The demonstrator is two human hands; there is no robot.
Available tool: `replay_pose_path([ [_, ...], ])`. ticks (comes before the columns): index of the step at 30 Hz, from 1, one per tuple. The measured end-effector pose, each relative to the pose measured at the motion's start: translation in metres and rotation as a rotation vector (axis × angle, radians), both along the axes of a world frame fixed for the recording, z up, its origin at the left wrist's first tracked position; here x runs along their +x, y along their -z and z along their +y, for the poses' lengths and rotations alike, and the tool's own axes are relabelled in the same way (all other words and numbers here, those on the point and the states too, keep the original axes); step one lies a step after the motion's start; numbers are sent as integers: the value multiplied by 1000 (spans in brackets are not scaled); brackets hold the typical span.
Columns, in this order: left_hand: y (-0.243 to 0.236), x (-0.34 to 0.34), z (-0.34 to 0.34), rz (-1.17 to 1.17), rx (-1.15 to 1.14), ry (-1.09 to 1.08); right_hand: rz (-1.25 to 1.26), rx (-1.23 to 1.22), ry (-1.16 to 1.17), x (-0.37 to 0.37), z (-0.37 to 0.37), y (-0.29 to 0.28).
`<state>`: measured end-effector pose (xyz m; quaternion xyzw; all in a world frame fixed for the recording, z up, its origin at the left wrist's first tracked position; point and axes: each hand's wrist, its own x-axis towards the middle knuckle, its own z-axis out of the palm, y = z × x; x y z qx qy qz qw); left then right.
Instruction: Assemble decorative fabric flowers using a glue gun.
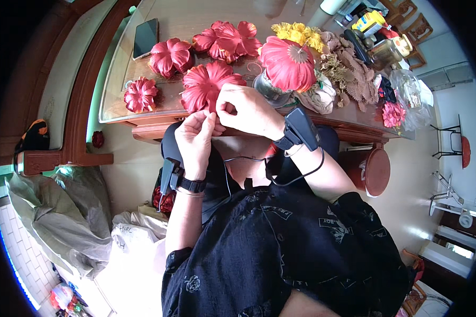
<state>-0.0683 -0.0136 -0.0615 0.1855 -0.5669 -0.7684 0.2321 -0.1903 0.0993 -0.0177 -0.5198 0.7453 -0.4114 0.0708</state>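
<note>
My left hand (197, 138) and my right hand (248, 110) meet at the table's front edge, fingertips almost touching. Both are closed in a pinch; whatever lies between the fingers is too small to make out. Just beyond them is a large red artificial flower head (209, 83), its lower edge partly hidden by my fingers. To the right, a stack of red petals (289, 63) rests on top of a jar (271, 90). More red flower heads (171, 57) lie behind and to the left, with a smaller one (141, 95) nearest the left edge.
A phone (146, 38) lies at the table's far left. Yellow flowers (297, 35), brown dried-looking leaves (354, 76), a crumpled cloth (320, 96) and a glass jar (387, 53) crowd the right side. A reddish-brown bucket (373, 171) stands below right; large sacks (63, 216) sit on the left floor.
</note>
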Motion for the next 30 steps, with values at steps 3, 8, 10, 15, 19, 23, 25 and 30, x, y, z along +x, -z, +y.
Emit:
replay_pose_path([
  [3, 0, -1, 2, -1, 12, -6, -86, -20, 5, -2, -1, 5],
  [8, -4, -2, 2, 6, 22, 24, -192, -46, 17, -7, 0, 10],
  [10, -1, -2, 1, 27, 39, 26, -210, -38, 17, -6, 1, 11],
  [15, 2, -4, -1, 53, 71, 43, -235, -37, 7, -6, 2, 9],
  [19, -1, -3, -3, 57, 118, 58, -314, -41, 14, -7, 3, 8],
  [23, 4, -3, -5, 47, 164, 60, -355, -50, 6, -9, 6, 7],
  [25, 4, -1, -5, 32, 168, 37, -372, -69, 25, -8, 7, 3],
  [30, 7, 1, -4, -9, 145, 3, -422, -134, 40, -11, 9, 6],
])
